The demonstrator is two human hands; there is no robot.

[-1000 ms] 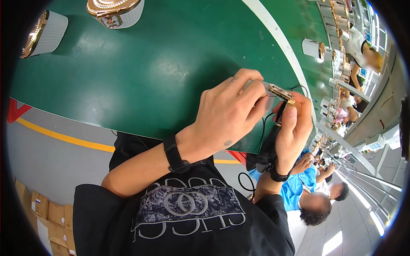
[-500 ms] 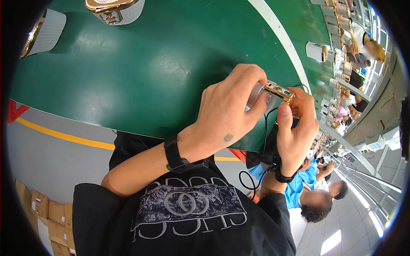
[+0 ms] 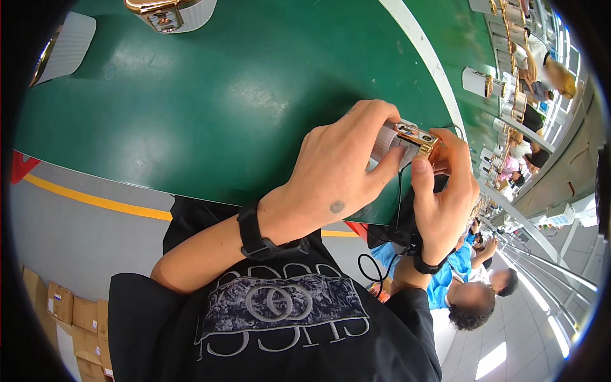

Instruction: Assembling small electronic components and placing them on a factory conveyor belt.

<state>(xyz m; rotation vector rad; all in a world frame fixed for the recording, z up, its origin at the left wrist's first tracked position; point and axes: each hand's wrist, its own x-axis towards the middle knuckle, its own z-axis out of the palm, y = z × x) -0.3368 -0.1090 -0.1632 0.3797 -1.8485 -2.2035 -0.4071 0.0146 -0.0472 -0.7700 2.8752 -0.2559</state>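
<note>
Between my two hands, over the right part of the green table [image 3: 210, 121], is a small white ribbed device [image 3: 384, 140] with a gold-trimmed panel. My left hand [image 3: 340, 159] grips its white body from the left, thumb bent beneath and fingers curled over the far side. At the gold end, my right hand [image 3: 445, 197] closes thumb and fingers on the panel's edge. Fingers hide much of the body. A thin black cable [image 3: 399, 197] hangs just below the device; I cannot tell whether it is joined to it.
Two similar white-and-gold devices [image 3: 191, 18] [image 3: 71, 48] stand at the table's far left. Past a curved white stripe [image 3: 426, 44], more devices line the right side, where co-workers [image 3: 471, 299] sit. Cardboard boxes [image 3: 84, 316] are stacked on the floor at lower left.
The device has tilted slightly in my hands, so more of its white body and gold end shows. Both hands have shifted only a little and keep their grip.
</note>
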